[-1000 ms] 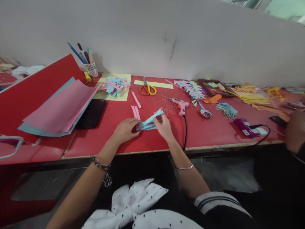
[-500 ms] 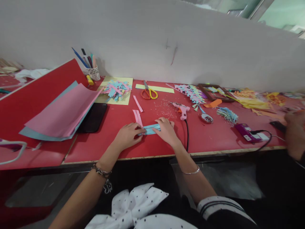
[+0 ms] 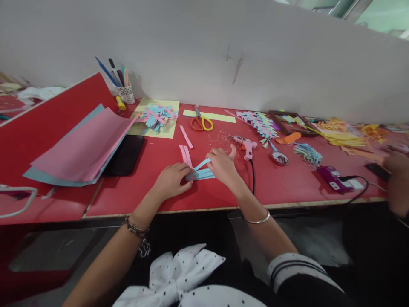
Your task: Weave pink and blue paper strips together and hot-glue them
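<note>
Left hand: the left hand (image 3: 171, 180) sits in the middle of the frame, low on the red table (image 3: 281, 183). Its fingers pinch the left end of the blue paper strips (image 3: 202, 171) and press them down.

Right hand: the right hand (image 3: 223, 164) is just right of the strips. It holds the other end, and one strip tips up between its fingers. The thumb sticks out toward the glue gun.

Blue strips: they lie flat on the table between the two hands, a bit right of center. They look folded together at the left end, but I cannot tell if they are stuck yet.

Pink strips: two pink strips (image 3: 185, 154) wait just above the left hand, touching nothing else. One more lies higher up.

Glue gun: the pink glue gun (image 3: 245, 146) rests to the right of the right hand, near it, with its black cord running down off the table edge.

Done so far: a pile of folded pink and blue pieces (image 3: 157, 116) sits on yellow paper in the upper left middle. A long chain of pieces (image 3: 258, 121) lies in the upper right middle. So, I think, many pieces are made.

Left to do: this piece looks only half made. Big sheets of pink paper (image 3: 83, 147) at the left are not cut yet.

Scissors: the orange scissors (image 3: 200, 122) lie at the top middle, not in use.

Another person: a hand (image 3: 398, 170) shows at the far right edge.
</note>
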A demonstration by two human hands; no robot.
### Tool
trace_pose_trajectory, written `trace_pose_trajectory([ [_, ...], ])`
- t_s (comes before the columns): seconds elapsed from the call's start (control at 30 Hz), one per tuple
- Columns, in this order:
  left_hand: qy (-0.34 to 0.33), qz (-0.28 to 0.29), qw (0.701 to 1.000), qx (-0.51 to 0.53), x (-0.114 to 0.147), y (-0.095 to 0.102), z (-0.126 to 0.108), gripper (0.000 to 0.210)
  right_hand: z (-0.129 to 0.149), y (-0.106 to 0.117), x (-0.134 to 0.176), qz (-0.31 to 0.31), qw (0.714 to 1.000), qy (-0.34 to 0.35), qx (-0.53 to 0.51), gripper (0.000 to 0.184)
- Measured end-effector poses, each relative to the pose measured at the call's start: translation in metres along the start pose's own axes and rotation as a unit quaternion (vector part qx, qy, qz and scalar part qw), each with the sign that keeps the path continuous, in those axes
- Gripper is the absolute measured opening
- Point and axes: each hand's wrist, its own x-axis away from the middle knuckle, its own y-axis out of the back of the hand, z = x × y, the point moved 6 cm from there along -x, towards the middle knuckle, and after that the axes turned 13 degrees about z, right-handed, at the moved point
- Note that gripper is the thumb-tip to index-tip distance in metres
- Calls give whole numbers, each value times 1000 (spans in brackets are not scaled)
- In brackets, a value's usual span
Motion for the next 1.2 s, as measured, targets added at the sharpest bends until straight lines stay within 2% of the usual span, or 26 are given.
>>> trace_pose_trajectory([
  [0.2, 141, -3, 990, 6, -9, 4, 6, 26, 12, 17, -3, 39, 997, 52, 40, 27],
  [0.3, 210, 7, 978, -15, -16, 7, 6, 32, 25, 21, -4, 70, 994, 88, 4, 25],
  [0.4, 249, 12, 968, -37, -21, 9, 5, 35, 31, 22, -4, 77, 989, 116, -57, 21],
  [0.5, 251, 9, 967, -44, -22, 11, 4, 33, 19, 21, 2, 32, 987, 100, -119, 22],
  [0.6, 263, 16, 964, -43, -22, 9, 7, 36, -3, 11, 12, -10, 987, 42, -156, 23],
  [0.8, 283, 21, 958, -53, -22, 9, 11, 45, -19, -14, 21, 22, 983, 11, -184, 6],
  [0.9, 281, 14, 958, -56, -22, 9, 11, 46, -17, -15, 17, 25, 984, 29, -176, 12],
  [1.0, 277, 14, 959, -55, -22, 8, 12, 45, -17, -16, 14, 33, 986, 49, -157, 6],
  [1.2, 264, 13, 963, -49, -21, 7, 13, 43, -18, -12, 7, 23, 982, 55, -182, 10],
])
